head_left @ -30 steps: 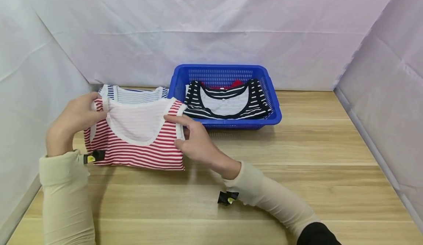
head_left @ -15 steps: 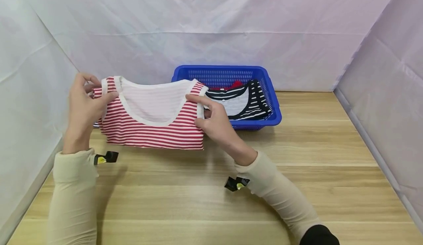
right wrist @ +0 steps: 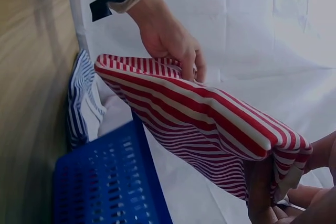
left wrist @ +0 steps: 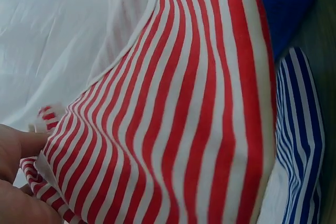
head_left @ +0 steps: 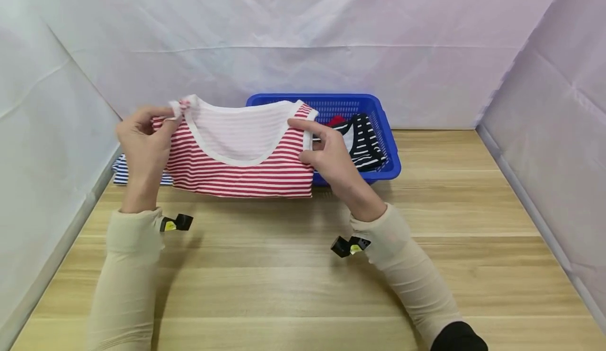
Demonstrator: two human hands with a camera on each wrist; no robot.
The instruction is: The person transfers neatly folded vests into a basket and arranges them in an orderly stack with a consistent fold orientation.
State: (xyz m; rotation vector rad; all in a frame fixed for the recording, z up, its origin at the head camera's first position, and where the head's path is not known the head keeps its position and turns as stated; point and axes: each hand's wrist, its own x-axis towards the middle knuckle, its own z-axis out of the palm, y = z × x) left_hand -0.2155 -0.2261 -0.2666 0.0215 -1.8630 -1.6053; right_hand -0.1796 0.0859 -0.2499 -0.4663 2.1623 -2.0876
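Observation:
A folded red-and-white striped tank top (head_left: 241, 180) with white neck trim hangs in the air between both hands. My left hand (head_left: 147, 140) pinches its left shoulder strap, which is bunched at the top. At the other shoulder, my right hand (head_left: 333, 159) grips the strap between thumb and fingers. In the right wrist view the top's folded lower edge (right wrist: 210, 108) shows, raised above the table. Part of the blue basket (head_left: 390, 151) is hidden behind the top. Inside the basket lies a black-and-white striped top (head_left: 366, 146).
A blue-and-white striped garment (head_left: 120, 171) lies on the wooden table (head_left: 265, 282) at the back left, mostly hidden by the held top and left hand. Something red (head_left: 337, 120) shows in the basket. White cloth walls (head_left: 303, 35) enclose the back and sides.
Both hands have carried the red-striped top up and to the right, from in front of the blue-striped garment to partly in front of the basket. The left strap is now bunched.

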